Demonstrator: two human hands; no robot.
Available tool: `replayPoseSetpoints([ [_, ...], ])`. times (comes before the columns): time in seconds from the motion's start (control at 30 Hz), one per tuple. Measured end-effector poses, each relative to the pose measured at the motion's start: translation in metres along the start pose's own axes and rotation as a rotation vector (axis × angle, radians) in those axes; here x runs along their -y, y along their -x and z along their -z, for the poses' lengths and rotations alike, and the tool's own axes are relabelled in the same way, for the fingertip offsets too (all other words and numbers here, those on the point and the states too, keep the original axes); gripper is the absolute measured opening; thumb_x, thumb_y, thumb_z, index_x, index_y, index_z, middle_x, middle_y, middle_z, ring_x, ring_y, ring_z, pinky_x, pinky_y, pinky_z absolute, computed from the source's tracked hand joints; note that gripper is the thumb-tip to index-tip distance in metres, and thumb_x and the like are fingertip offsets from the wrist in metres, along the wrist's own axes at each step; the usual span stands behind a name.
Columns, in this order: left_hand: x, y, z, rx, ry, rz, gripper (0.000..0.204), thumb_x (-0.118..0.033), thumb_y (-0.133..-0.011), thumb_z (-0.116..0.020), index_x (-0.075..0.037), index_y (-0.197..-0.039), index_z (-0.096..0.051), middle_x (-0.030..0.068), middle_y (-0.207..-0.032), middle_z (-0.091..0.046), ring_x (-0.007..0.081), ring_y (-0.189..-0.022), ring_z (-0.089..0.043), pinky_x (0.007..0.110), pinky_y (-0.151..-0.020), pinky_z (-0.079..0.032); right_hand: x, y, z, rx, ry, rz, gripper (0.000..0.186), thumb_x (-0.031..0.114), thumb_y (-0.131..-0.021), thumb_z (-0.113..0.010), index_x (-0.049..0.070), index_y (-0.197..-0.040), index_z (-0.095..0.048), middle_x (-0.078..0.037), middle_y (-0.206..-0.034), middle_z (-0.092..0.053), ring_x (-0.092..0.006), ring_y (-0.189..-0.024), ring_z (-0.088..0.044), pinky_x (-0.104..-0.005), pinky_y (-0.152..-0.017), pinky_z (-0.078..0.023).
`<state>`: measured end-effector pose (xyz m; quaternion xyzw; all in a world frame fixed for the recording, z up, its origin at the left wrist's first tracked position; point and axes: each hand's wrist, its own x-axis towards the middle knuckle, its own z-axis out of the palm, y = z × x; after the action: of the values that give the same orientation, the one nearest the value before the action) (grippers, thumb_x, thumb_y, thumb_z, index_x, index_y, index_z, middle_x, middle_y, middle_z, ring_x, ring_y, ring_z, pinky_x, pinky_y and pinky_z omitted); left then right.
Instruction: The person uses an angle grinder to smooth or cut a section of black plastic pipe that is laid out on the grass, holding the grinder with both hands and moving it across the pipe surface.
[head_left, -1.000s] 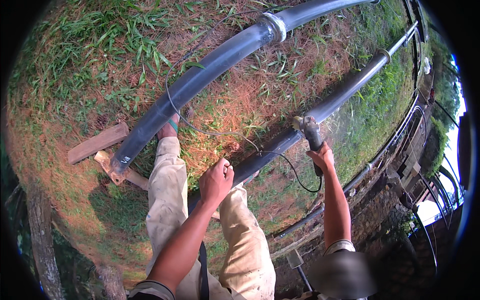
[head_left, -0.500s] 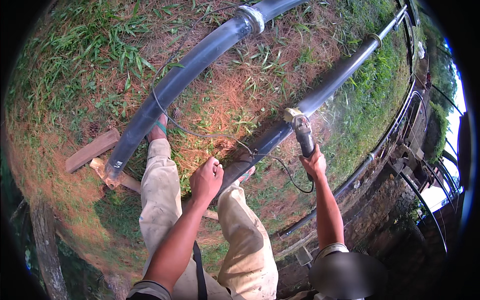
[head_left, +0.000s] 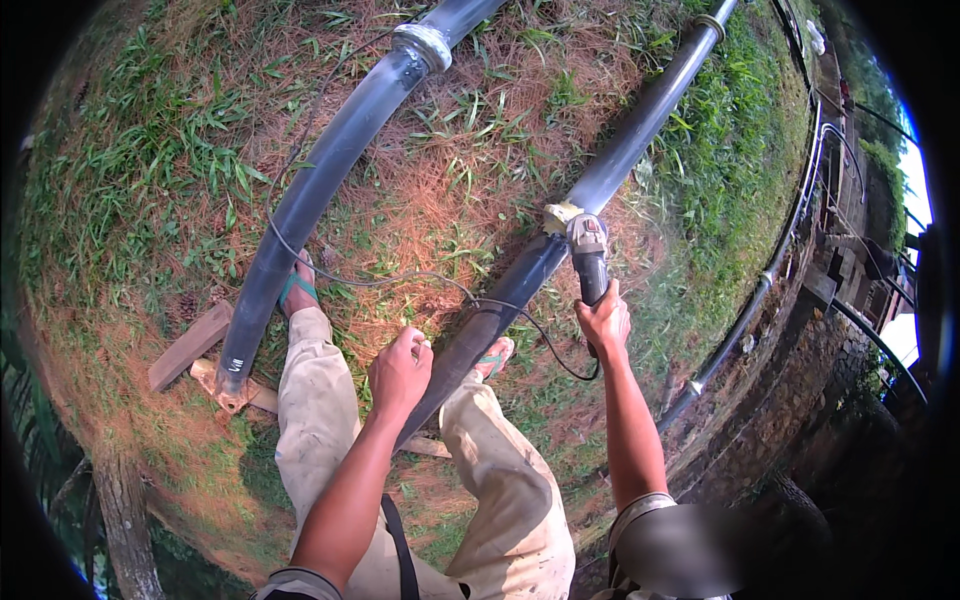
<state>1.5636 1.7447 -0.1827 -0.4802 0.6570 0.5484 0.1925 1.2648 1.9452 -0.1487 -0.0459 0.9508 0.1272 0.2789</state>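
My right hand point(head_left: 605, 320) grips the dark handle of an angle grinder point(head_left: 590, 250), its head at a pale collar point(head_left: 560, 215) on a long metal pipe point(head_left: 630, 140), where pale dust hangs. My left hand point(head_left: 400, 370) is closed beside the pipe's dark lower length, near my legs; whatever is in its fingers, if anything, I cannot make out. A cable point(head_left: 375, 280) runs from the grinder's side over both pipes. At left lies a curved dark pipe point(head_left: 315, 180) with a metal flange point(head_left: 422, 45), its near end on a wooden piece point(head_left: 260, 398).
A wooden board point(head_left: 190, 345) lies on the grass at left. My sandalled feet point(head_left: 298, 282) straddle the nearer pipe. A tree trunk point(head_left: 130, 510) stands at lower left. More pipes point(head_left: 750, 325) run along a stone-edged drop point(head_left: 800, 400) on the right.
The grinder and my right hand have moved a little leftward in view, with the grinder turned more upright. Both pipes and the scene have shifted left in view. My left hand stays closed.
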Motion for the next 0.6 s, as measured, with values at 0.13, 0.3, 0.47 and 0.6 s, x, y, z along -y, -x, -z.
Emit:
replayPoseSetpoints([
  [0.13,0.006,-0.001,-0.013,0.023,0.003,-0.016,0.021,-0.025,-0.097,-0.068,-0.010,-0.113,-0.068,0.0138,-0.095,-0.078,0.0394,-0.088,-0.074,0.051,-0.079,-0.056,0.007,-0.019,-0.002,-0.021,0.028,0.084,0.067,0.037,-0.083,-0.080,0.002,-0.132,-0.049,-0.031,-0.113,-0.073,-0.0496,-0.108,-0.070,-0.0565,-0.096,-0.055],
  [0.3,0.013,-0.002,-0.009,-0.007,0.016,0.007,0.022,-0.026,-0.097,-0.068,-0.010,-0.113,-0.068,0.0139,-0.095,-0.078,0.0399,-0.089,-0.074,0.052,-0.080,-0.056,0.013,-0.011,-0.001,-0.022,0.003,0.081,0.067,0.037,-0.083,-0.080,0.001,-0.130,-0.051,-0.030,-0.113,-0.073,-0.0489,-0.109,-0.071,-0.0555,-0.097,-0.055],
  [0.47,0.004,-0.001,0.001,0.011,0.020,-0.009,0.021,-0.026,-0.098,-0.068,-0.011,-0.112,-0.068,0.0140,-0.097,-0.079,0.0398,-0.090,-0.074,0.051,-0.078,-0.056,0.022,-0.020,-0.003,0.020,0.056,0.068,0.064,0.039,-0.084,-0.080,0.001,-0.128,-0.052,-0.029,-0.114,-0.073,-0.0494,-0.110,-0.070,-0.0560,-0.096,-0.055],
  [0.6,0.004,0.001,0.006,-0.003,0.073,0.016,0.019,-0.024,-0.097,-0.069,-0.010,-0.110,-0.068,0.0135,-0.093,-0.078,0.0393,-0.086,-0.074,0.051,-0.076,-0.056,0.026,-0.024,0.001,0.000,0.065,0.116,0.070,0.039,-0.083,-0.080,0.001,-0.133,-0.052,-0.030,-0.115,-0.073,-0.0497,-0.110,-0.070,-0.0567,-0.096,-0.055],
])
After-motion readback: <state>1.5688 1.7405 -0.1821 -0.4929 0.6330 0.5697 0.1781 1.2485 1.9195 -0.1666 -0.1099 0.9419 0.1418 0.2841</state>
